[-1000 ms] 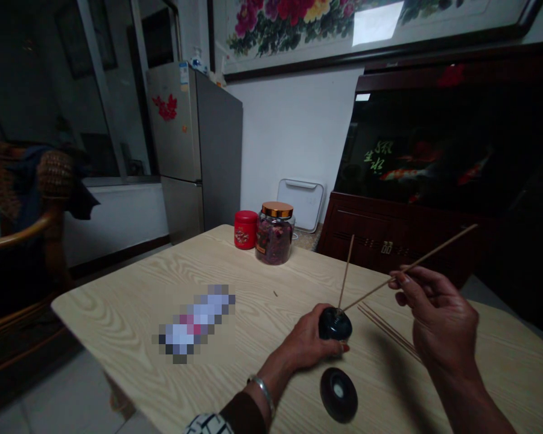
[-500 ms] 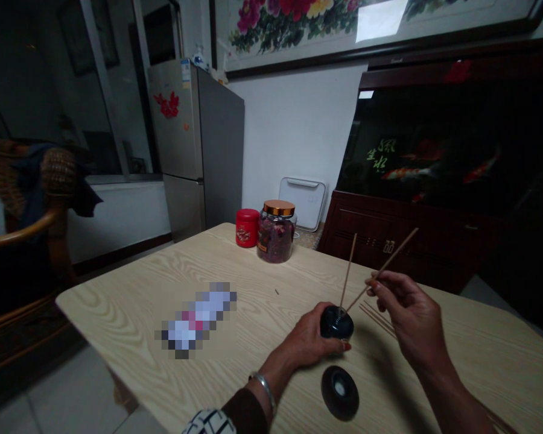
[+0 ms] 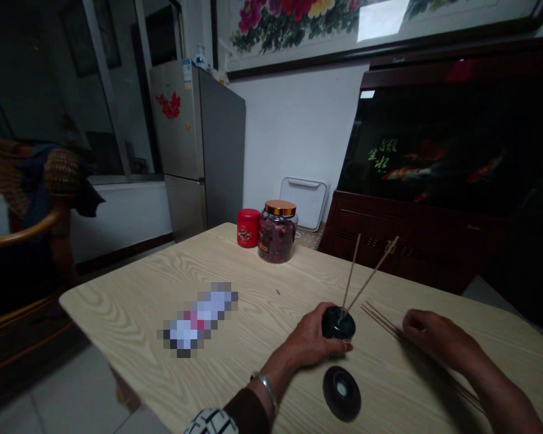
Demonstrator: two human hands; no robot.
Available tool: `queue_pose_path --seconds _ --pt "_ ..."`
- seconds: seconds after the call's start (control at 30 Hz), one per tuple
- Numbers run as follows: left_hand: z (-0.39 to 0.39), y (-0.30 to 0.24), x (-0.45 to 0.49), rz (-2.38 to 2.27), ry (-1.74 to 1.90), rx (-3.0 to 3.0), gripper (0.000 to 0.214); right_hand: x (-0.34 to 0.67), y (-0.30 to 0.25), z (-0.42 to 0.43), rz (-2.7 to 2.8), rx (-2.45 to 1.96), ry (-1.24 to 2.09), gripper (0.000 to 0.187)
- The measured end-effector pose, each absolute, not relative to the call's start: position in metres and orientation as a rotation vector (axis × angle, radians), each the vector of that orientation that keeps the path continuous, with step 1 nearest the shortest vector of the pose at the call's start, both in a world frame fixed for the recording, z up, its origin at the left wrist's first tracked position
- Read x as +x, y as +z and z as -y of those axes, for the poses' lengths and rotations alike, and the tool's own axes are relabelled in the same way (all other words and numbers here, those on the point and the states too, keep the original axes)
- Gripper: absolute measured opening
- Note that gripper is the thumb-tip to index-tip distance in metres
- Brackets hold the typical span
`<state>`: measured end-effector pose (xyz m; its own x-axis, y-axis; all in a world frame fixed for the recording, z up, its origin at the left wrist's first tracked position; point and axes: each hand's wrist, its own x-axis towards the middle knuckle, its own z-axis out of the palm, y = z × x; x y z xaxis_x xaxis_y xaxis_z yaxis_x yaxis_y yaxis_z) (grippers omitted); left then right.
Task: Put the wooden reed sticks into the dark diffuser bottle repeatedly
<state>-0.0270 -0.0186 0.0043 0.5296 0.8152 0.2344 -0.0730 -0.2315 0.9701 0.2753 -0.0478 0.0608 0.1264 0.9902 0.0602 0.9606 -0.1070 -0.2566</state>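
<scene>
My left hand (image 3: 310, 339) is wrapped round a small, dark, glossy incense holder (image 3: 338, 323) on the table. Two thin incense sticks (image 3: 371, 274) stand in its top, leaning apart. Just in front of the holder lies a dark round lid-like disc (image 3: 342, 393) with a pale centre. My right hand (image 3: 434, 337) hovers back-up over several loose incense sticks (image 3: 384, 320) on the tabletop, to the right of the holder. Its fingers curl downward and are mostly hidden, so whether they touch or hold a stick does not show.
A pixelated packet-like object (image 3: 201, 319) lies on the wooden table (image 3: 131, 301) to the left. Towards the back edge stand a red canister (image 3: 248, 229) and a clear jar of dried flowers (image 3: 277, 235). A tiny dark fragment (image 3: 278, 292) lies mid-table. Behind is a fish tank (image 3: 425, 138).
My right hand has let go of the right-hand stick, which stays leaning in the holder. That hand has moved down and right, over the loose sticks. My left hand keeps its grip.
</scene>
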Motion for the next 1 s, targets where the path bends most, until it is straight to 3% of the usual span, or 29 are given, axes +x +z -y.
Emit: queue_pose_path --seconds 0.17,0.5,1.0 --pt "0.018 0.003 -0.028 -0.657 0.942 1.611 0.066 0.294 0.033 0.046 1.875 -2.359 0.149 0.014" --pt "0.020 0.007 -0.028 -0.647 0.921 1.581 0.066 0.306 0.008 0.039 1.882 -2.247 0.294 0.009" --pt "0.019 0.006 -0.029 -0.669 0.922 1.618 0.070 0.257 0.022 0.035 1.960 -2.248 0.282 0.017"
